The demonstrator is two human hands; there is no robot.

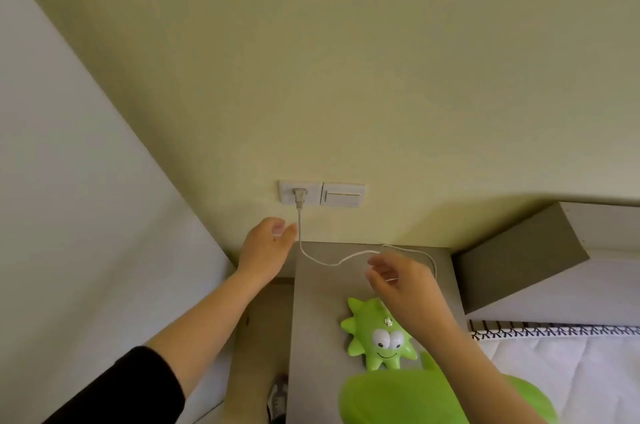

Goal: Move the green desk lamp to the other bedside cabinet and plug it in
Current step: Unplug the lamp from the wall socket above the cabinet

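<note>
The green desk lamp [379,342], a spiky cartoon figure with big eyes and a green shade [408,399] at the bottom edge, stands on the grey bedside cabinet [318,319]. Its white cord [320,259] runs up from the cabinet top to a plug [299,197] sitting in the wall socket [289,193]. My left hand [266,245] hovers just below and left of the plug, fingers apart, holding nothing. My right hand [398,280] hangs over the cabinet above the lamp, fingers loosely spread near the cord.
A wall switch [343,195] sits right of the socket. A grey headboard [519,257] and a white quilted bed [571,371] lie to the right. A white wall panel [69,215] fills the left. A shoe [277,396] shows on the floor beside the cabinet.
</note>
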